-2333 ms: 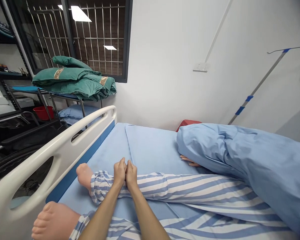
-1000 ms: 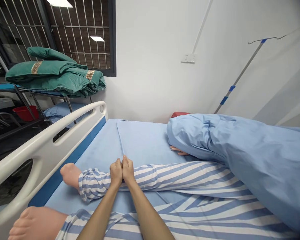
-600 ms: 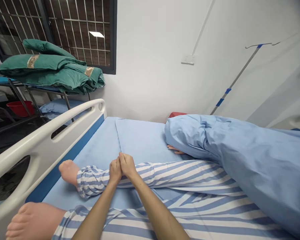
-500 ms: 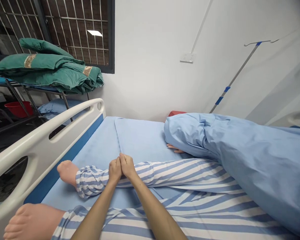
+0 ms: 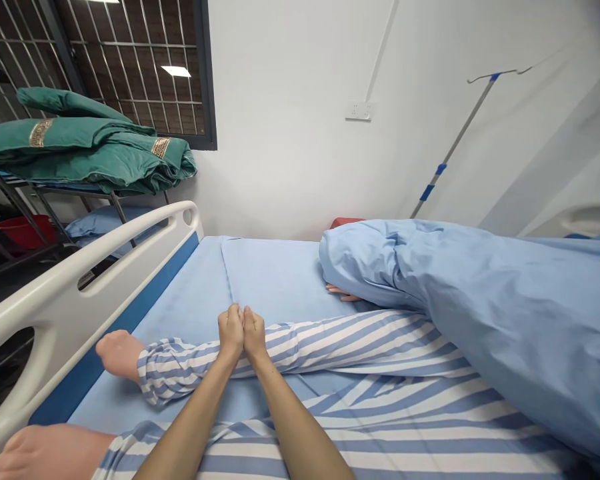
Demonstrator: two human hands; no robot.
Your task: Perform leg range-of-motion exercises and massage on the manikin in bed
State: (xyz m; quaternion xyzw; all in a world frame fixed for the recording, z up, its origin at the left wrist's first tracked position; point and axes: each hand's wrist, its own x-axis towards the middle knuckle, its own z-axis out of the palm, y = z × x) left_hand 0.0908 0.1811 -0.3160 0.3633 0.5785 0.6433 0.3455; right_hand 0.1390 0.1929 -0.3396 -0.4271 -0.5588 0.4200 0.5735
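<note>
the person's left hand [image 5: 231, 331] and right hand [image 5: 255, 335] rest side by side on the striped blue-and-white trouser leg [image 5: 340, 340] of a manikin lying on a hospital bed, just above its bare foot [image 5: 120, 355]. the leg lies across the bed on a pale blue sheet [image 5: 275, 273]. a second bare foot [image 5: 45, 453] sits at the lower left, and a blue blanket [image 5: 455, 313] covers the body on the right, with a manikin hand [image 5: 341, 292] showing at its edge.

a white bed rail [image 5: 80, 293] runs along the left. beyond it, green folded quilts [image 5: 85, 150] lie on a metal rack, by a barred window [image 5: 130, 67]. an iv pole [image 5: 450, 143] leans against the white wall.

compared with a moment earlier, the view has swung, so the window and quilts sit further left. the hands are now upright beside each other, where the right one had overlapped the left.

the fingers [image 5: 230, 319] of each hand are closed together, touching the other hand and the trouser cloth. whether they grip the cloth cannot be told.
</note>
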